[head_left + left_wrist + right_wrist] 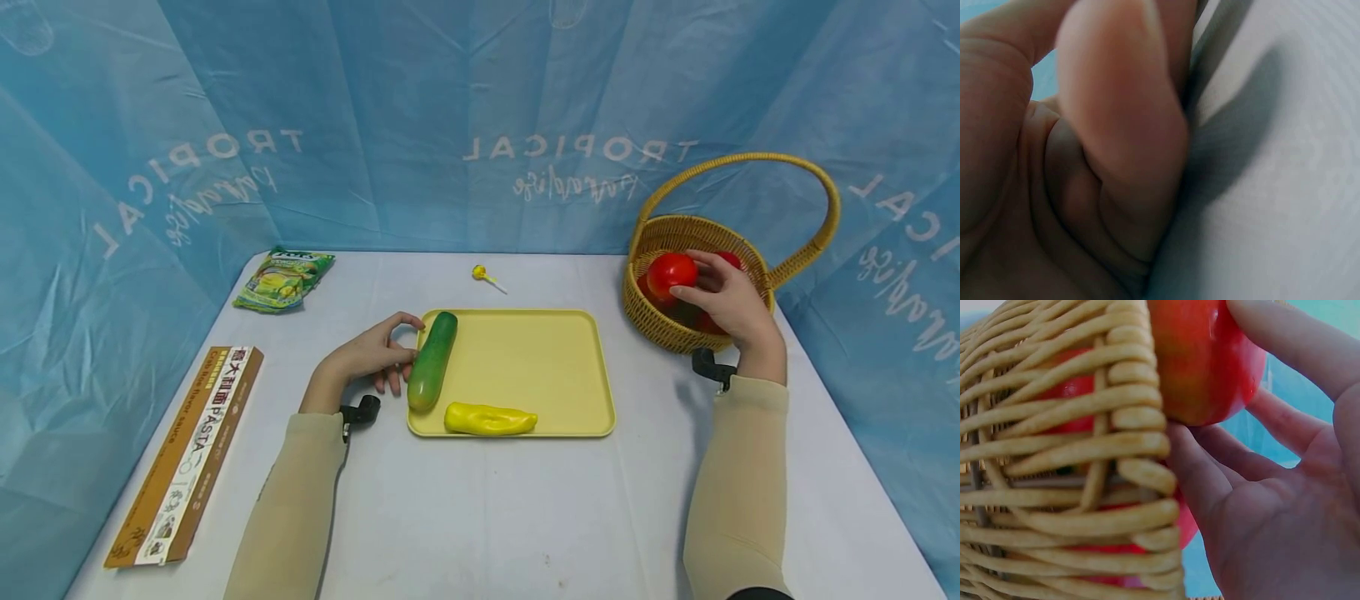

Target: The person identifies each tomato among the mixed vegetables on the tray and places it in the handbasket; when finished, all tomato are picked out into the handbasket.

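In the head view my right hand (726, 298) grips a red apple (669, 277) at the mouth of a wicker basket (654, 327). The right wrist view shows thumb and fingers around the apple (1207, 362), just beyond the woven rim; more red fruit shows through the weave. On the left, my left hand (367, 352) rests by the left edge of a yellow tray (532, 358), fingers loosely bent and holding nothing. Right beside its fingertips a green cucumber (432, 362) lies on the tray; whether they touch, I cannot tell. A yellow pepper (491, 419) lies along the tray's front edge.
A lollipop (480, 273) lies behind the tray. At the back left is a green snack packet (281, 282), and a long brown pasta box (183, 457) lies along the left side. The basket's tall handle (738, 158) arches above it. Blue curtains surround the white table.
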`<move>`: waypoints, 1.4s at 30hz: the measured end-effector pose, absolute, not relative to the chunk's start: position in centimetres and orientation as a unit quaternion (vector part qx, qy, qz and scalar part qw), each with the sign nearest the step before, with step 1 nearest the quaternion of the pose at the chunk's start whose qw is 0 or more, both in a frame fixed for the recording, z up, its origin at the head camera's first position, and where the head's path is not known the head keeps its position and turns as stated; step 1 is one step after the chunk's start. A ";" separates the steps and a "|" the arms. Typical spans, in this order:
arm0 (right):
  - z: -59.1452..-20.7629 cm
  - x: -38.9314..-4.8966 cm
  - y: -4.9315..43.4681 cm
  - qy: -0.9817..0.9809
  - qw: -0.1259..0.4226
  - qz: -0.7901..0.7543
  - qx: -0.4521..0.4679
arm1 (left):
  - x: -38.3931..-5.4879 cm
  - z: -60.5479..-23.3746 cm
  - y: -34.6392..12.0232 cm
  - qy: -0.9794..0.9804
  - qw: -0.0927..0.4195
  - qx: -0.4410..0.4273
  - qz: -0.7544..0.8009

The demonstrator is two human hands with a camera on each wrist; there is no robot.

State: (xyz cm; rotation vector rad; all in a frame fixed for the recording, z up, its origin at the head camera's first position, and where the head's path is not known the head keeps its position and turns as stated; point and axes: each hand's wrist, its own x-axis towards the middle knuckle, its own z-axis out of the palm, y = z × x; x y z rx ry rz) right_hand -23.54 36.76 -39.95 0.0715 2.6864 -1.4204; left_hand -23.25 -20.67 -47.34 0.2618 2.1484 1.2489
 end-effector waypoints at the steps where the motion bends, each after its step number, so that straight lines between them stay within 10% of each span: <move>1: -39.9 -23.6 36.7 0.883 0.048 -0.466 0.024 | -23.2 -47.3 -20.7 0.816 0.316 0.098 0.474; 42: -36.6 -22.4 34.2 0.844 -0.108 -0.524 0.050 | -23.4 -47.1 -21.6 0.814 0.287 0.086 0.498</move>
